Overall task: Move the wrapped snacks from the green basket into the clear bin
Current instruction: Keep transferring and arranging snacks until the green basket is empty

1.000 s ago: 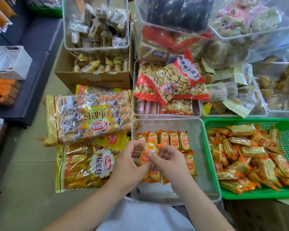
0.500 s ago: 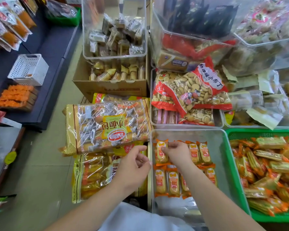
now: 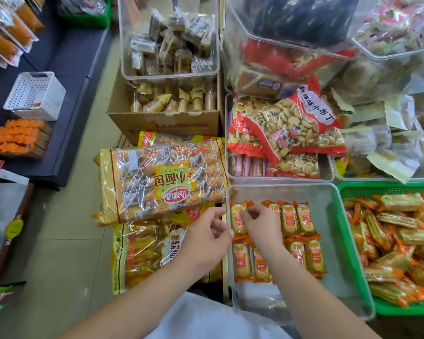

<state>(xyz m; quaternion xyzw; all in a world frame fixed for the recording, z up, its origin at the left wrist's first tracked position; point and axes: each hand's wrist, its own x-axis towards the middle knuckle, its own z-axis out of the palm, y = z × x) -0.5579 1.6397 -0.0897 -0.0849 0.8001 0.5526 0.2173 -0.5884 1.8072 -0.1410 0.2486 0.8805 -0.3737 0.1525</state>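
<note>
The wrapped snacks [image 3: 397, 231] are small and light, and a big heap of them lies in the green basket [image 3: 387, 186] at the right edge of the frame. Each one looks like a soft little cake in shiny plastic. The wrap is probably slippery and crinkly, and a hard squeeze could squash the cake. It may be best to hold one gently by its long sides, or pinch the flat orange end of the wrap. Some snacks already lie in two neat rows [image 3: 291, 236] in the clear bin [image 3: 333, 253], just left of the basket, in the lower middle of the frame. The right hand [image 3: 260, 223] reaches into the bin from the bottom of the frame, palm down. Its fingers [image 3: 249, 211] are curled over the top of the snack at the left end of the far row [image 3: 238, 221]. I cannot tell if they pinch the wrap or only touch it. The left hand [image 3: 206, 241] hangs just outside the bin's left wall, above big bread bags [image 3: 157, 182]. Its fingers are loosely bent and hold nothing.
</note>
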